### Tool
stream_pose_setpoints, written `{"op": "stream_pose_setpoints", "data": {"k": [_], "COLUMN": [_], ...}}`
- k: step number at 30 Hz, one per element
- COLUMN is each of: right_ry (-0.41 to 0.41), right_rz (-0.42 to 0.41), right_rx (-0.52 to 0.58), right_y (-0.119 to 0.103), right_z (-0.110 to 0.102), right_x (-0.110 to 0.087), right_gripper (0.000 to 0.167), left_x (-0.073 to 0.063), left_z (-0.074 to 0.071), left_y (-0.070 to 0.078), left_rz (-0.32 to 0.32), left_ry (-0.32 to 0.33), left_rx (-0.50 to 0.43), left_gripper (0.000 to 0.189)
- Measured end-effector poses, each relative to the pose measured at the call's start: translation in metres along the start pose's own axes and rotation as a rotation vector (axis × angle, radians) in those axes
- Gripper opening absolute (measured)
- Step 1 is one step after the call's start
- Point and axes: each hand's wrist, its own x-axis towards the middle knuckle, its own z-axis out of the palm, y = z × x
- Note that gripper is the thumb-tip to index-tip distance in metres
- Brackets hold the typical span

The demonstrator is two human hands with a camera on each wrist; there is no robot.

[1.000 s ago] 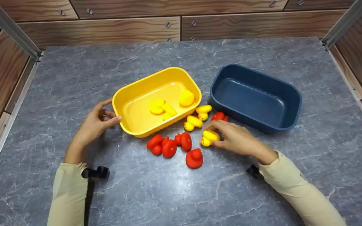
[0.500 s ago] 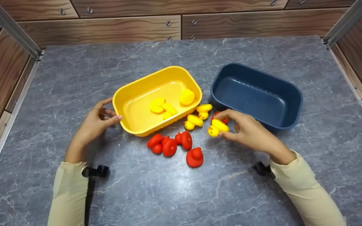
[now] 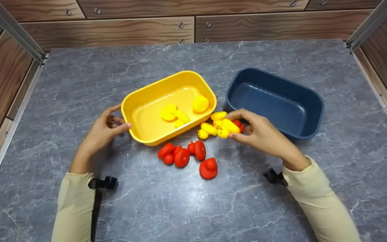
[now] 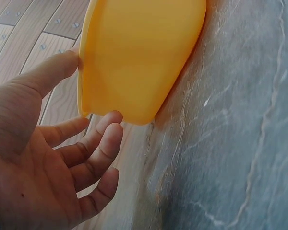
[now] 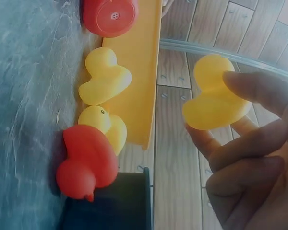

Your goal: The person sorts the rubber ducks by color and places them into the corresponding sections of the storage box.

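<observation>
My right hand pinches a yellow rubber duck between thumb and fingertips. In the right wrist view this held duck is up off the table, level with the bin rims. It overlaps a yellow duck and a red duck in the head view. Another yellow duck lies just left. My left hand rests at the left end of the yellow bin, thumb and fingertips spread against its outside, other fingers loosely bent. Several yellow ducks lie inside that bin.
A dark blue bin stands right of the yellow one, its floor bare. Several red ducks lie before the yellow bin, one red duck nearer me. The grey marbled table has wood-patterned walls around it.
The yellow duck in my right hand has been lifted from the table and carried away from me, first rightward, then back left toward the yellow bin. My left hand has stayed put.
</observation>
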Motion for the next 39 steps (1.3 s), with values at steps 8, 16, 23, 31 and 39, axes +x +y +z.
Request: {"op": "stream_pose_setpoints", "data": {"k": [8, 16, 23, 31, 39], "right_ry": [0.064, 0.140, 0.194, 0.229, 0.214], "right_rz": [0.048, 0.040, 0.036, 0.043, 0.109], "right_rx": [0.196, 0.246, 0.237, 0.239, 0.235], "right_y": [-0.005, -0.015, -0.018, -0.020, -0.016], "right_z": [0.001, 0.002, 0.006, 0.015, 0.028], "right_x": [0.020, 0.044, 0.060, 0.075, 0.085], "right_gripper": [0.040, 0.041, 0.041, 0.042, 0.043], "left_x": [0.001, 0.001, 0.001, 0.000, 0.000], "left_z": [0.000, 0.001, 0.000, 0.000, 0.000], "left_y": [-0.001, -0.002, 0.000, 0.001, 0.000], "left_rz": [-0.004, -0.008, -0.004, -0.014, -0.023], "left_ry": [0.002, 0.002, 0.002, -0.006, -0.004], "left_rx": [0.013, 0.027, 0.028, 0.015, 0.019], "left_gripper": [0.074, 0.074, 0.074, 0.075, 0.076]}}
